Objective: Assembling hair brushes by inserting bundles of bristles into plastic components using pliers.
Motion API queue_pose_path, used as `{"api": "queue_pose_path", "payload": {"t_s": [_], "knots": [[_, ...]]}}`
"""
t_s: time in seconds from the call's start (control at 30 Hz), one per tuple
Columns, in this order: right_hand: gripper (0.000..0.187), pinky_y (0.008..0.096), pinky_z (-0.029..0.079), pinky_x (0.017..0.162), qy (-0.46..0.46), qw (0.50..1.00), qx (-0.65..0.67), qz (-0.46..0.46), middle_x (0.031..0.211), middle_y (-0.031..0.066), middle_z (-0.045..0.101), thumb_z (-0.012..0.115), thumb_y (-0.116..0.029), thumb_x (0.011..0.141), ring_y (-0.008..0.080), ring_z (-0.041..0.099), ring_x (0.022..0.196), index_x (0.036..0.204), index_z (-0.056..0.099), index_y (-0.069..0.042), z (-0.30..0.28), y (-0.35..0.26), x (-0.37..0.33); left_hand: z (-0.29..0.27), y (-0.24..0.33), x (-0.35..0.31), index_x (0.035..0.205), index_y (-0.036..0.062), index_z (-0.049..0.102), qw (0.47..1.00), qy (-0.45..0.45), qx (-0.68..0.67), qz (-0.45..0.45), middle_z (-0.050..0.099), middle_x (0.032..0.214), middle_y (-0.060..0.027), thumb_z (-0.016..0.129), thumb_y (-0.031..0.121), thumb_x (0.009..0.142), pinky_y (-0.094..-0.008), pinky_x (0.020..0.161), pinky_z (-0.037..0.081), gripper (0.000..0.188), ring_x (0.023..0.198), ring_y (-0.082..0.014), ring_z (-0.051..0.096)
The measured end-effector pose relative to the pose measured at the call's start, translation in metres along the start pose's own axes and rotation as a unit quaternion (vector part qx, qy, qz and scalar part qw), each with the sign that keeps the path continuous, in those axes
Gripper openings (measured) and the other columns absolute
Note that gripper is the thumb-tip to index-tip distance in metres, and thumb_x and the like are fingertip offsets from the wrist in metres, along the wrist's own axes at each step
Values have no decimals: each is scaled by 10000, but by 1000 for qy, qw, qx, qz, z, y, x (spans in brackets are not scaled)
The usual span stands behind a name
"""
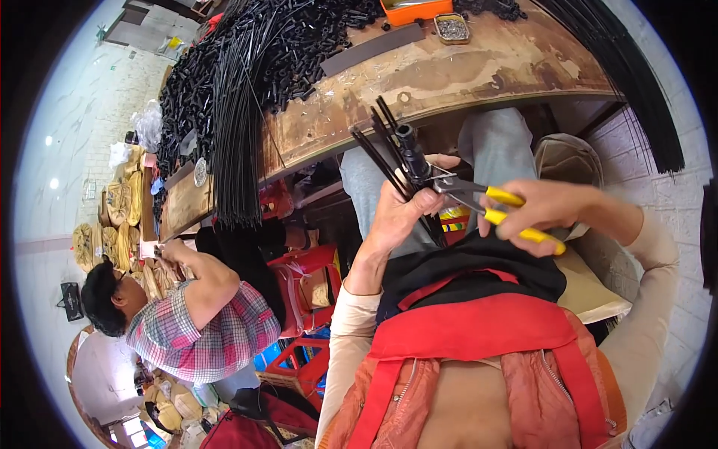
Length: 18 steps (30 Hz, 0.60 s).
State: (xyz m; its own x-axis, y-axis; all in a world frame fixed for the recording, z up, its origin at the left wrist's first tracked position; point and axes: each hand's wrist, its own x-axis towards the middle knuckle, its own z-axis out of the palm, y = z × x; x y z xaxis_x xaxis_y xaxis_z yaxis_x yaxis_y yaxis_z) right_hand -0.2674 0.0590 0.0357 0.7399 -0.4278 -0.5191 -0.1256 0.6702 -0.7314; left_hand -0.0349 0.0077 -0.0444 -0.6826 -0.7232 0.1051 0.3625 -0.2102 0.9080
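My left hand (pixel 394 222) is wrapped round a black umbrella-like frame, with a tubular plastic hub (pixel 410 150) and several thin black rods (pixel 383 153) pointing up and away from me. In my right hand (pixel 540 206) is a pair of pliers with yellow handles (pixel 537 238). The pliers' jaws touch or nearly touch the lower end of the hub, beside my left fingertips; a thin pale wire shows there. Exactly what the jaws grip is too small to tell. Both hands are above my lap, just short of the bench edge.
On the worn wooden bench (pixel 464 82) lie a heap of black plastic parts (pixel 314 45), long black rod bundles (pixel 239 150), an orange box (pixel 419 10) and a dish of small metal pieces (pixel 452 28). A person in a checked shirt (pixel 202 329) works at the left, near red crates (pixel 303 367).
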Motion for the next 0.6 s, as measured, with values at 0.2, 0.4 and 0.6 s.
{"api": "queue_pose_path", "payload": {"t_s": [0.2, 0.4, 0.6], "knots": [[426, 390, 479, 649, 374, 567, -693, -241, 880, 149, 565, 613, -323, 890, 329, 593, 782, 1068, 513, 51, -8, 2, -16, 11, -1, 3, 1289, -34, 491, 995, 75, 57, 15, 438, 708, 43, 636, 335, 932, -225, 574, 325, 534, 622, -57, 372], [629, 315, 436, 501, 123, 990, -73, -14, 653, 135, 564, 304, -519, 1011, 233, 527, 489, 945, 565, 50, -6, 17, 3, -2, -1, 1, 1244, -11, 513, 1000, 12, 16, 7, 495, 778, 24, 642, 385, 921, -224, 607, 353, 526, 679, -65, 430], [679, 259, 368, 438, -69, 983, 163, 39, 630, 82, 520, 253, -574, 1005, 136, 465, 458, 915, 552, 29, -18, 23, 6, -9, -3, -5, 1039, 28, 517, 1000, -8, -18, -4, 490, 767, 7, 628, 413, 923, -244, 590, 340, 417, 662, -83, 411]]}}
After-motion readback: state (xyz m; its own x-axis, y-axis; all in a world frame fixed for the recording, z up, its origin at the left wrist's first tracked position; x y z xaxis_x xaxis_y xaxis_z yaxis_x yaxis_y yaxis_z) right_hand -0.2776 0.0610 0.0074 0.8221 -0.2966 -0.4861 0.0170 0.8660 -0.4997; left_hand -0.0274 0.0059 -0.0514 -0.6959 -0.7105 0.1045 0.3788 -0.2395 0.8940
